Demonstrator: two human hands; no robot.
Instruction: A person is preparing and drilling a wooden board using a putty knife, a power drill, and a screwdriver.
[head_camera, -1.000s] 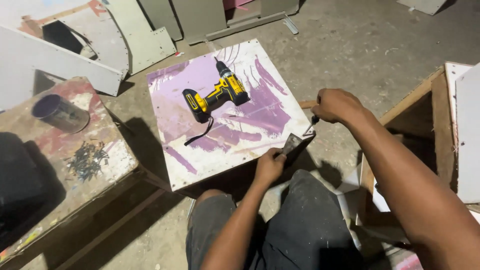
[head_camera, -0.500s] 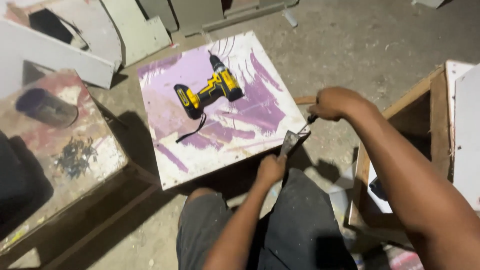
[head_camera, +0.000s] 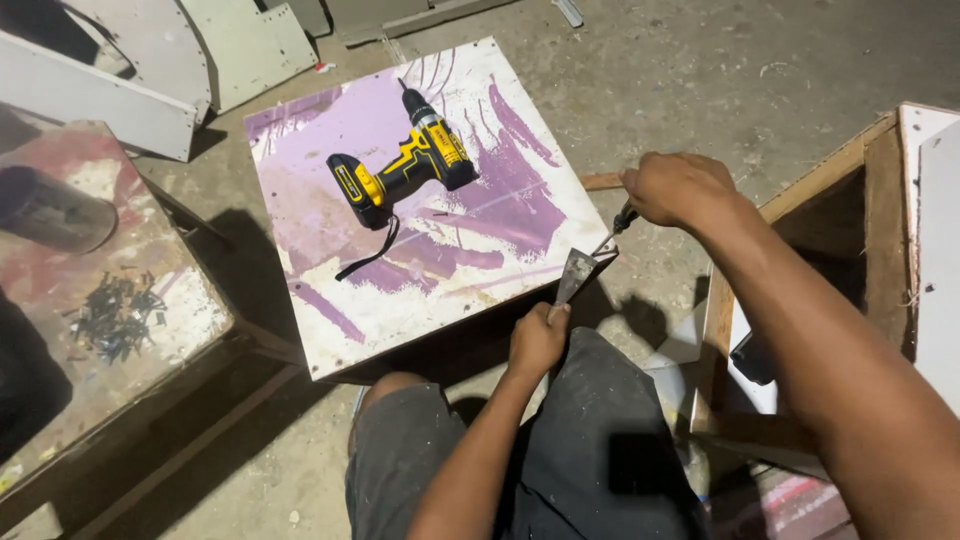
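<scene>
A dusty concrete floor lies under you, with pale cut panels leaning at the far left. In front of your knees sits a square board smeared with purple paint, serving as your table. A second, paint-stained table at your left carries a dark cylinder and a heap of dark screws.

Your right hand is closed in a fist round the handle of a scraper, whose flat blade lies at the near right corner of the board. Your left hand comes up from below that corner, its grip pinched on the blade's lower tip, so both hands are on the one tool. The yellow and black cordless drill lies on its side on the purple patch, well apart from both hands, its strap trailing toward you.

Over the last second your view has swung a little right and closer: the board now sits more to the left and the wooden crate at your right shows more. The hands hold much the same posture at the corner as before, and the drill has not shifted on the board. By that, the scraping at this corner looks to be continuing rather than finished, though I cannot tell how much the blade has actually travelled.
</scene>
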